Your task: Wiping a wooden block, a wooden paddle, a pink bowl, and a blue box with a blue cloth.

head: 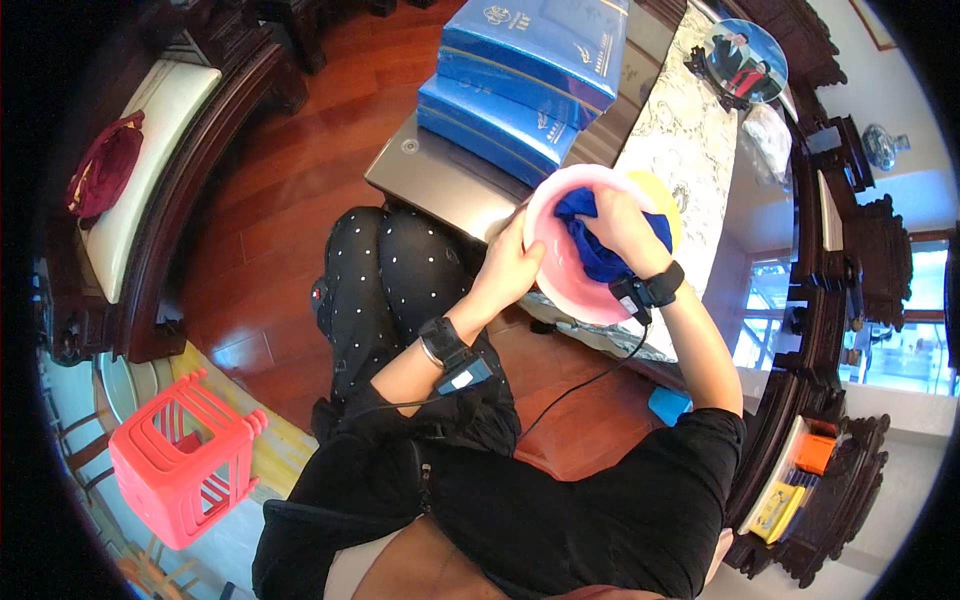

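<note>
A pink plastic basin (559, 281) is tilted towards me at the near end of a low table. My left hand (510, 262) grips its left rim, thumb over the inner side. Inside the basin lies a bunched dark blue cloth (596, 255). Reaching over the rim, my right hand (621, 229) presses into the cloth with bent fingers; the fingertips are partly hidden in its folds. Behind the basin shows part of a yellow round object (661, 191), mostly covered. Both wrists wear black straps with small devices, and a thin cable hangs from the right one.
Blue boxes (517, 90) stand stacked on the table (442, 184) beyond the basin. A patterned cloth runner (694, 142) lies alongside, with a round framed photo (746, 60) on it. At left are a wooden bench (247, 97) and a coral plastic stool (169, 480).
</note>
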{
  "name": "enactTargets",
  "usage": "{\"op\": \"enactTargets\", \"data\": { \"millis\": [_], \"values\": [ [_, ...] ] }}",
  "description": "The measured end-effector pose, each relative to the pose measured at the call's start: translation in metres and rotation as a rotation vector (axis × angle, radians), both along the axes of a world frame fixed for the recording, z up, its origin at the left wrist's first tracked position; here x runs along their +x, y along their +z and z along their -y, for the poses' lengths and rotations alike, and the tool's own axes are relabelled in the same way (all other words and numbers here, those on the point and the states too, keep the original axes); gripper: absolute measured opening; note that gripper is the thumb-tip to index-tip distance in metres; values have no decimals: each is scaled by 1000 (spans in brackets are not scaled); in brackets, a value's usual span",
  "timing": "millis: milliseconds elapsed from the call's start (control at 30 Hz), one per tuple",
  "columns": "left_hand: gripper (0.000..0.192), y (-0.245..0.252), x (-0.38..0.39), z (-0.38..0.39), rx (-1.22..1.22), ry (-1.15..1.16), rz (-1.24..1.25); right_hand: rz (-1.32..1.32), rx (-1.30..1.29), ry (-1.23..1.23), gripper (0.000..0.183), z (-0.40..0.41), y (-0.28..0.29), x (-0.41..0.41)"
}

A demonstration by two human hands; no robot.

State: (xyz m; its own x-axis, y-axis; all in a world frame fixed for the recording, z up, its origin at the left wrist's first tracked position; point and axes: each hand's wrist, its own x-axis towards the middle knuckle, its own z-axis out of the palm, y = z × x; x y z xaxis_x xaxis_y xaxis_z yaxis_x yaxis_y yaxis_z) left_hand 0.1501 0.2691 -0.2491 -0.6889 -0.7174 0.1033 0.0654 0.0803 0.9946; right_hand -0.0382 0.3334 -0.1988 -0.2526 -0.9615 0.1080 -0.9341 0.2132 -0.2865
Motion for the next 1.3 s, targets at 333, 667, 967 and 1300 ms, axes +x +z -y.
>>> {"op": "enactTargets", "data": {
  "millis": [333,667,967,1300],
  "values": [
    [43,-5,-6,-3,-30,41,23,97,147,138,48,-18,11,27],
    [50,1,-3,-1,69,5,-3,503,470,337,50,-36,58,34],
    [51,1,-2,3,40,-14,50,297,585,232,42,-83,101,19],
    [50,8,-2,2,17,-25,42,-223,265,94,32,-87,58,29]
  ]
}}
